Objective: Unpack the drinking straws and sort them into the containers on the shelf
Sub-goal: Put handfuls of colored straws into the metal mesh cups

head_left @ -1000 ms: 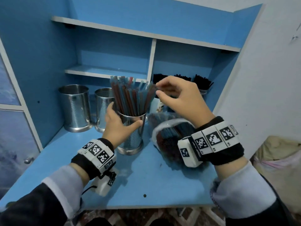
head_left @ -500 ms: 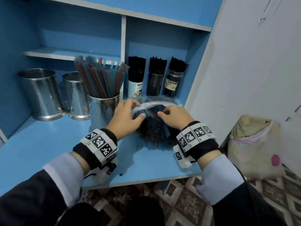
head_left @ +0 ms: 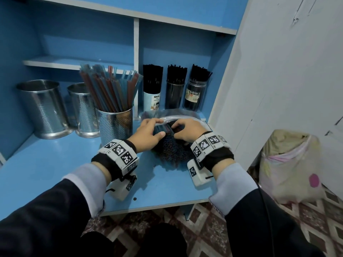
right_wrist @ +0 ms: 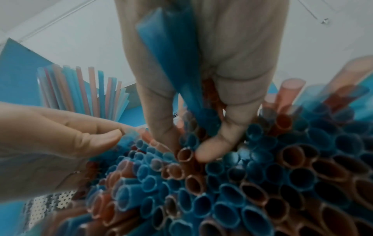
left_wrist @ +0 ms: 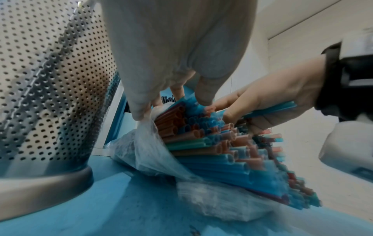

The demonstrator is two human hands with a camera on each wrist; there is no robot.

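Blue shelf (head_left: 55, 164) | left hand (head_left: 148, 135) grip pinches bag (left_wrist: 141, 143) | right hand (head_left: 187, 130) grip pinches straws (right_wrist: 201, 175) | labels unreadable

You can read one marking only: the letters "DIY" in dark print near the top of the label on the light blue container (head_left: 155, 101), which holds black straws on the shelf. The smaller lines beneath it are too small to read. The label on the clear jar (head_left: 194, 98) carries print you cannot make out. The wristbands (head_left: 118, 151) show square coded patterns, not text.
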